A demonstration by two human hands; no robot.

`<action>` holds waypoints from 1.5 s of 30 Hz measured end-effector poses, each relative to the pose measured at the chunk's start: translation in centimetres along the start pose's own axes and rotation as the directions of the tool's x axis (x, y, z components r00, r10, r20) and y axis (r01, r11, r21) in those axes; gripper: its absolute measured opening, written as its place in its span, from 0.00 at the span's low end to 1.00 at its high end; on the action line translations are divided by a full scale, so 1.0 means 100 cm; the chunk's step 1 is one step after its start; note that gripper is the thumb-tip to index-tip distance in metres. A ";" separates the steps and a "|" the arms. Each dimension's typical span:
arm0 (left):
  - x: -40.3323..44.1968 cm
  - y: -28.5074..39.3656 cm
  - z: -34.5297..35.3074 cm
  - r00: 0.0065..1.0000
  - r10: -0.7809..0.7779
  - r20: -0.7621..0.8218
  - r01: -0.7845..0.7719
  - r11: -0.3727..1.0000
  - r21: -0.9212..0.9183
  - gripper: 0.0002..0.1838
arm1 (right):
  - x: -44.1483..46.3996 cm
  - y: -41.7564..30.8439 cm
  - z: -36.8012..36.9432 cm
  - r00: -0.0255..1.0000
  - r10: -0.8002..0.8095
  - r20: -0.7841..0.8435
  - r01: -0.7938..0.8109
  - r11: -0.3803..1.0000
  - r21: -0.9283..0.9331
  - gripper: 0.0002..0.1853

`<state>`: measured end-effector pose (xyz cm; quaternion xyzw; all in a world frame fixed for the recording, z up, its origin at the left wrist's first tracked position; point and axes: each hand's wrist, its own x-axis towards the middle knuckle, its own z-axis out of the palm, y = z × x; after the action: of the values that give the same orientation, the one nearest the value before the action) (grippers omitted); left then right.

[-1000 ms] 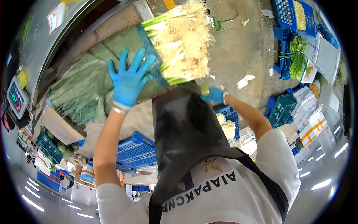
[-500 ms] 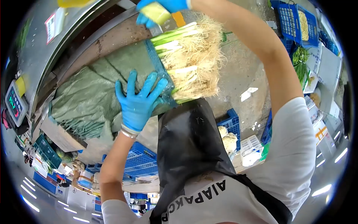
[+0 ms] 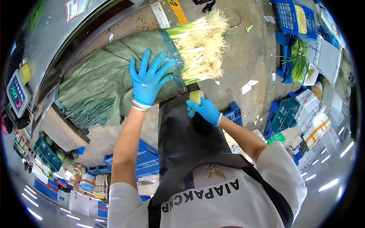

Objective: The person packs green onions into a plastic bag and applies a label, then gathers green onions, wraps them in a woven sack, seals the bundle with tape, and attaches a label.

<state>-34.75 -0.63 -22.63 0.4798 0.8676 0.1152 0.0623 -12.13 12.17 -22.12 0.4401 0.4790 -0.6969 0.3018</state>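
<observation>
My left hand (image 3: 147,86), in a blue glove, lies with fingers spread on a green woven bag (image 3: 102,62). The bag is on its side, wrapped around a big bundle of spring onions (image 3: 203,45). White stems and pale roots stick out of its right end, and dark green leaves (image 3: 95,112) show at the lower left. In front of the black apron, my gloved right hand (image 3: 205,110) is closed on a roll of yellowish tape (image 3: 196,97), apart from the bag. The tape's far side is hidden by my fingers.
A metal table (image 3: 49,41) runs along the upper left, with a digital scale (image 3: 18,93) at its side. Blue crates (image 3: 142,161) stand below the bag. To the right are a blue basket (image 3: 288,19), green vegetables (image 3: 300,60) and a green crate (image 3: 285,114). Paper scraps (image 3: 249,86) litter the floor.
My right hand has come down with the tape from beyond the bundle's top edge to the near side, by the apron. The bag appears shifted slightly right and up, my left hand still on it.
</observation>
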 end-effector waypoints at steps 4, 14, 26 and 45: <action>0.002 0.001 -0.001 0.999 -0.010 0.034 0.010 1.000 -0.006 0.27 | 0.108 0.072 -0.060 0.950 -0.024 0.312 0.068 0.989 -0.133 0.15; -0.002 0.006 0.005 0.996 -0.026 0.089 0.025 1.000 0.013 0.28 | 0.279 -0.090 -0.219 0.952 -0.013 0.306 0.072 0.981 -0.181 0.20; 0.002 0.004 -0.014 0.978 -0.206 -0.029 0.186 0.927 -0.324 0.47 | 0.213 -0.356 -0.020 0.841 0.152 0.520 0.079 0.915 -0.395 0.20; -0.041 -0.111 -0.083 0.903 -0.104 0.417 0.150 0.986 -0.078 0.55 | 0.052 0.059 0.237 0.978 -0.016 -0.210 0.161 0.702 0.694 0.24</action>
<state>-43.43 -10.96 -17.49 0.4316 0.8569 0.0540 0.2768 -17.11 -12.05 -25.51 0.5621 0.2224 -0.7960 0.0297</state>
